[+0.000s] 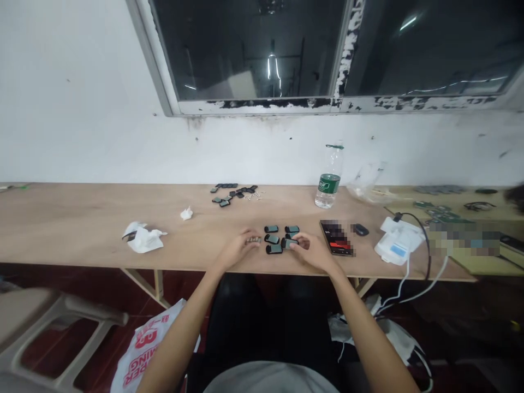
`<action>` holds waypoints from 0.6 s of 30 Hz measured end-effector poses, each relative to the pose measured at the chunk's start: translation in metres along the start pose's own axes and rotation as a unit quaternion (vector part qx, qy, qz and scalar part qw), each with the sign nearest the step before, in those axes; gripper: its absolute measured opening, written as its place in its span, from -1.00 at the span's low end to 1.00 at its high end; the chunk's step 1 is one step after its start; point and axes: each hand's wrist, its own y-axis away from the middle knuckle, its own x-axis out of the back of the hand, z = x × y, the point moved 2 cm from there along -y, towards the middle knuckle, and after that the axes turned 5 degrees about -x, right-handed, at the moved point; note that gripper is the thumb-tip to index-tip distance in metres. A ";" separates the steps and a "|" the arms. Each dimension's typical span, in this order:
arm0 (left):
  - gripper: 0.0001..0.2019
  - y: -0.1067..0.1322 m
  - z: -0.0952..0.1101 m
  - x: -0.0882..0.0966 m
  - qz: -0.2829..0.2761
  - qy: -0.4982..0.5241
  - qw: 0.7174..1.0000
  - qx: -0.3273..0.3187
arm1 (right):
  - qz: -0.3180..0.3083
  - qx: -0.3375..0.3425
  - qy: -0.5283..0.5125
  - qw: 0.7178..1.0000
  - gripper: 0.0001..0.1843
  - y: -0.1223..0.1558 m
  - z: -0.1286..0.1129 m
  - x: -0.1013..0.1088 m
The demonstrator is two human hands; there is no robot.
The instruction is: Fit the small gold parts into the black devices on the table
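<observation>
"Which hand is nearer that dark piece point(289, 244)?"
"The right hand point(313, 251), pinching its right end. The long axis runs roughly left to right; I can't tell if it's lifted off the worktop point(90, 232)."
"And the left hand point(236, 249)?"
"Beyond the other pieces point(272, 239), to their left, curled narrowly round something small point(254, 239)."

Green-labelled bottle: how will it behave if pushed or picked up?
The bottle likely tips if pushed high: it stands tall and narrow. Probably light for its size, as its upper part looks unfilled. Its clear body looks like thin plastic, so it may dent when squeezed.
</observation>
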 end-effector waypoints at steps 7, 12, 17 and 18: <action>-0.69 -0.002 0.042 -0.029 0.037 0.021 0.994 -0.096 | -0.007 -0.015 -0.159 0.987 -0.60 0.011 -0.036 -0.016; -0.66 -0.002 0.037 -0.033 0.079 0.020 0.991 -0.107 | -0.011 -0.026 -0.192 0.981 -0.53 0.014 -0.039 -0.016; -0.71 -0.003 0.036 -0.035 0.087 0.064 0.989 -0.099 | -0.014 -0.035 -0.201 0.979 -0.47 0.014 -0.040 -0.016; -0.71 -0.003 0.036 -0.035 0.091 0.079 0.989 -0.085 | -0.015 -0.036 -0.201 0.979 -0.46 0.014 -0.040 -0.016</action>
